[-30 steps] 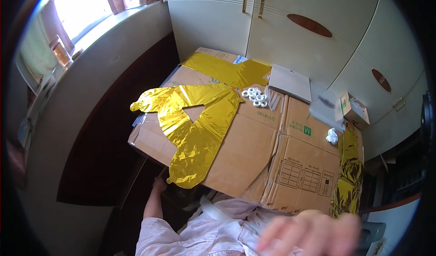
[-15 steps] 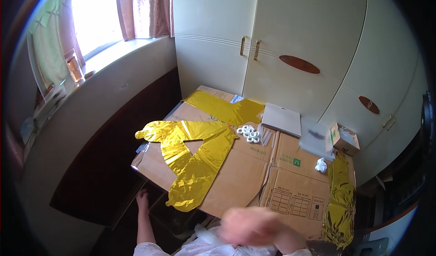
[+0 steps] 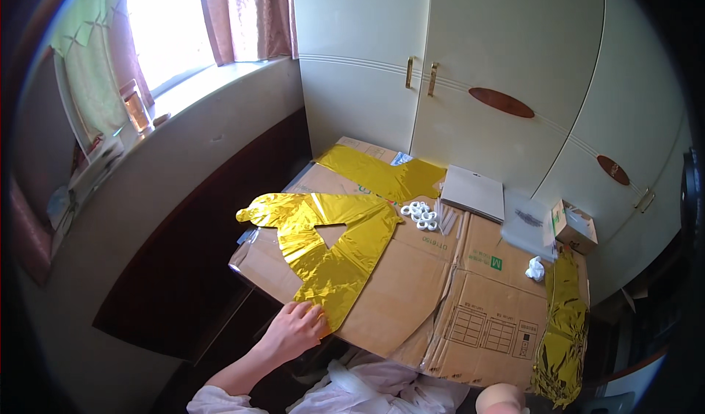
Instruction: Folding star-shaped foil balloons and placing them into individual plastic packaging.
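Observation:
A flat gold foil balloon (image 3: 356, 260) with a triangular gap lies uninflated on a cardboard-covered table (image 3: 411, 289). My left hand (image 3: 294, 329) is at its near end, fingers bent together over the foil edge; the thumb is hidden. Only a rounded bare part of my right arm (image 3: 503, 398) shows at the lower edge, and the hand itself is out of sight. Another gold foil piece (image 3: 389, 179) is spread flat at the table's far side. Along the right edge hangs a crumpled gold foil piece (image 3: 562, 333).
White rings (image 3: 420, 216) form a small pile beside clear strips (image 3: 446, 219). Behind them sits a flat grey box (image 3: 474, 192). Farther right are a clear plastic bag (image 3: 525, 230), an open carton (image 3: 575, 227) and a crumpled white wad (image 3: 534, 268). Pale cabinets (image 3: 507, 39) border the far side.
My left hand has come up from below the table edge onto the balloon's near end. My right hand, blurred over the near edge before, has left the view. The whole view has shifted slightly.

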`<state>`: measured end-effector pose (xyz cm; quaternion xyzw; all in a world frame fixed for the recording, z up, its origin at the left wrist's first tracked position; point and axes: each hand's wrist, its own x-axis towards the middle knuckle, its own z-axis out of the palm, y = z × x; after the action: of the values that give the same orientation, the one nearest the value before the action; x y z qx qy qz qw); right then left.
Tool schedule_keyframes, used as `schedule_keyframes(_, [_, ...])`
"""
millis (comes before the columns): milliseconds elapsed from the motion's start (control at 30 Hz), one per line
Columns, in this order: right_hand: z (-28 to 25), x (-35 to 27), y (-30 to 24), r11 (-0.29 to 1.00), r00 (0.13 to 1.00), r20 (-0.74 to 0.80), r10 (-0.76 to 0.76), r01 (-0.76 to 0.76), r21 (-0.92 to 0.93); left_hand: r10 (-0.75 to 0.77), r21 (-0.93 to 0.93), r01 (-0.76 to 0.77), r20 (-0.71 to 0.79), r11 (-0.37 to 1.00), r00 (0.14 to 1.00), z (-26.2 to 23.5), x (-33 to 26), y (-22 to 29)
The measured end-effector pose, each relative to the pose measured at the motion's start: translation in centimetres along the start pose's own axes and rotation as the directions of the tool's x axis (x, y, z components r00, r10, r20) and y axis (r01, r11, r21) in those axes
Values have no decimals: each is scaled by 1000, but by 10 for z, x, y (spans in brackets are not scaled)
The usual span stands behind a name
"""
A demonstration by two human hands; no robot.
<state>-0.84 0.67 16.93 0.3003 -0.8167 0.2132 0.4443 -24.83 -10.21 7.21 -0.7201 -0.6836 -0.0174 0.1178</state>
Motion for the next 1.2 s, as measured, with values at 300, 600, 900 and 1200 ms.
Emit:
schedule_keyframes(300, [-15,-18,0,999,999,13,45,-45,-22,-33,-53,34,17,998,999,19,-2,15])
schedule_keyframes(600, [-26,-38,-11,1000,998,63,21,-21,-9,-321,-540,332,118,773,940,18,6,-12])
schedule_keyframes(900, [33,-79,91,851,836,161,525,-512,-114,-339,-624,557,443,548,830,3,26,-46])
schedule_keyframes(1200, [114,-110,148,741,660,350,665,-643,-195,-284,-652,492,405,577,869,-1,38,-49])
